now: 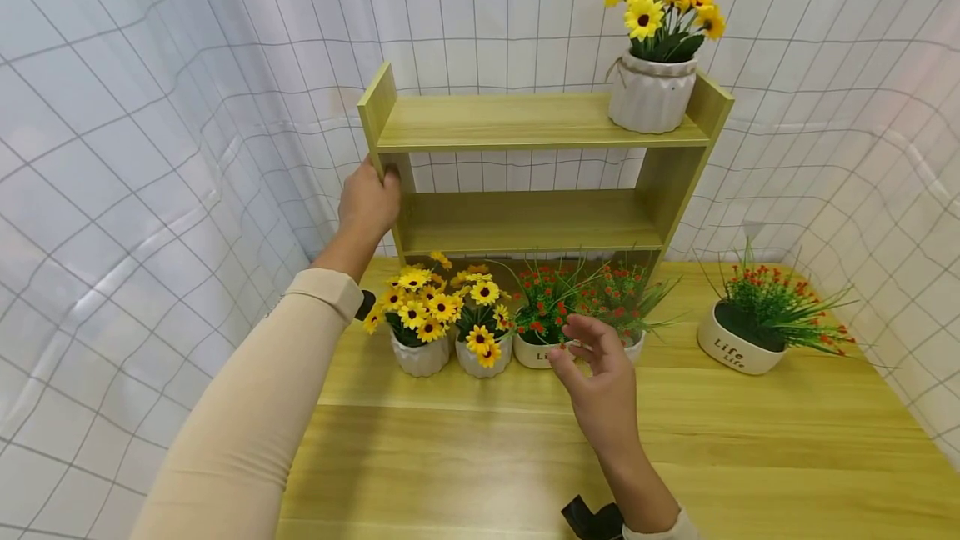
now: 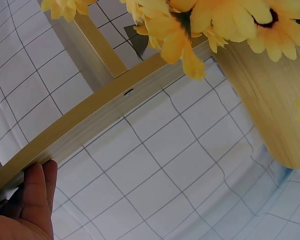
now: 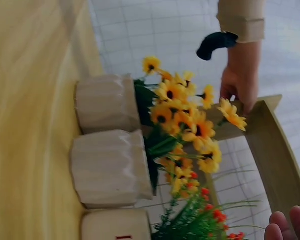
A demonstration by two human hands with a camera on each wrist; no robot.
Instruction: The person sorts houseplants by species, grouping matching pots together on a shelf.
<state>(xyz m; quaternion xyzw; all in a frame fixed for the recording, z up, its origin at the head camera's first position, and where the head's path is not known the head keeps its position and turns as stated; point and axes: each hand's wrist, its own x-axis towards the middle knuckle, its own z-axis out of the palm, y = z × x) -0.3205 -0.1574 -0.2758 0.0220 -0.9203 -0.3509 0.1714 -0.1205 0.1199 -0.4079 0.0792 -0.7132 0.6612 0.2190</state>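
A two-tier wooden shelf (image 1: 525,122) stands at the back of the table. My left hand (image 1: 369,200) grips its left side panel below the top board; in the left wrist view, fingers (image 2: 37,192) wrap the panel's edge. My right hand (image 1: 603,386) hovers in front of two red-flowered grass plants, fingers loosely bent, holding nothing. It partly hides the plant in the oval pot (image 1: 534,352) and the one beside it (image 1: 622,294). Left of these are two yellow sunflower pots (image 1: 422,357) (image 1: 483,361). Another sunflower pot (image 1: 652,94) sits on the shelf's top right.
A third red-flowered plant in a "Life" pot (image 1: 738,344) stands apart at the right of the wooden table (image 1: 465,457). White grid-patterned cloth (image 1: 135,148) hangs behind and on both sides. The row of pots stands before the shelf's base.
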